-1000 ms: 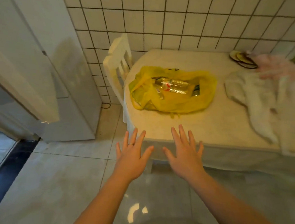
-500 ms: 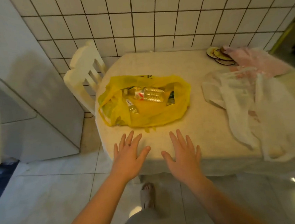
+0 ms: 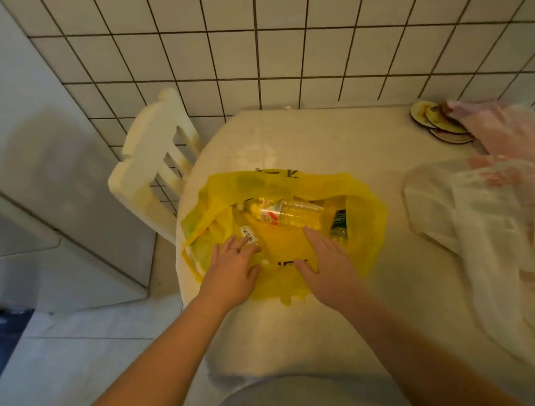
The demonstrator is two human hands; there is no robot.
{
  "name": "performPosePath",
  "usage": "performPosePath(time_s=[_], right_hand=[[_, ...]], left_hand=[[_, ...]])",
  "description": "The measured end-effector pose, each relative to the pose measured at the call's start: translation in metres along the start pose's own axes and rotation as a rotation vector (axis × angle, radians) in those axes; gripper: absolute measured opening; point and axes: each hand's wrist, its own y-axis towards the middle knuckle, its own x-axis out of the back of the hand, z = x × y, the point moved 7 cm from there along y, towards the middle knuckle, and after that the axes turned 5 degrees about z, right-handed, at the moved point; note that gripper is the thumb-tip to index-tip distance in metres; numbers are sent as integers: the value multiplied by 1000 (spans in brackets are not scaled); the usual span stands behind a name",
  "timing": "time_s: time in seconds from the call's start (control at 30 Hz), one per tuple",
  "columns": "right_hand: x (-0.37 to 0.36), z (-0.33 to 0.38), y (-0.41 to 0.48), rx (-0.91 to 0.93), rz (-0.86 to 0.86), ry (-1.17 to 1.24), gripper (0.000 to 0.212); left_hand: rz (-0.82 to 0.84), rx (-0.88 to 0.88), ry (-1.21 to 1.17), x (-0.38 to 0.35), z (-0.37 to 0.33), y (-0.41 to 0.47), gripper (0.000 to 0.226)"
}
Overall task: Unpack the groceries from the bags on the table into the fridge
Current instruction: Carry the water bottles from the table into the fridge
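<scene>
A yellow plastic bag point(image 3: 365, 201) lies open on the table point(image 3: 287, 143), near its left edge. Inside it a clear bottle with a red-and-white label point(image 3: 288, 213) lies on its side, and a green-labelled bottle point(image 3: 338, 224) lies to its right. My left hand point(image 3: 233, 269) rests on the bag's near left rim, fingers spread, next to a small white label point(image 3: 247, 235). My right hand point(image 3: 327, 262) lies flat over the bag's near edge, fingers apart, just short of the bottles. Neither hand holds anything. The fridge point(image 3: 43, 175) stands at the left.
A white wooden chair point(image 3: 151, 167) stands between the fridge and the table. A white plastic bag point(image 3: 492, 226) and a pink one point(image 3: 510, 129) lie on the table's right side. Round coasters point(image 3: 432, 119) are stacked at the far right by the tiled wall.
I have stepped up to the table. Both hands have moved forward from the table's near edge onto the yellow bag's rim.
</scene>
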Motion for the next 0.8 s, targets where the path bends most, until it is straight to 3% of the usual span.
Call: performPosePath(time_s=[0.13, 0.33, 0.5, 0.8], right_hand=[[-3, 3, 52, 2, 81, -49, 66], [-1, 4, 119, 13, 60, -221, 62], [-9, -2, 159, 14, 97, -400, 61], [-22, -18, 192, -5, 154, -500, 63]], left_hand=[[63, -96, 122, 14, 10, 44, 42], [279, -295, 438, 6, 4, 94, 47], [452, -304, 644, -19, 11, 111, 62], [471, -352, 796, -42, 17, 121, 66]])
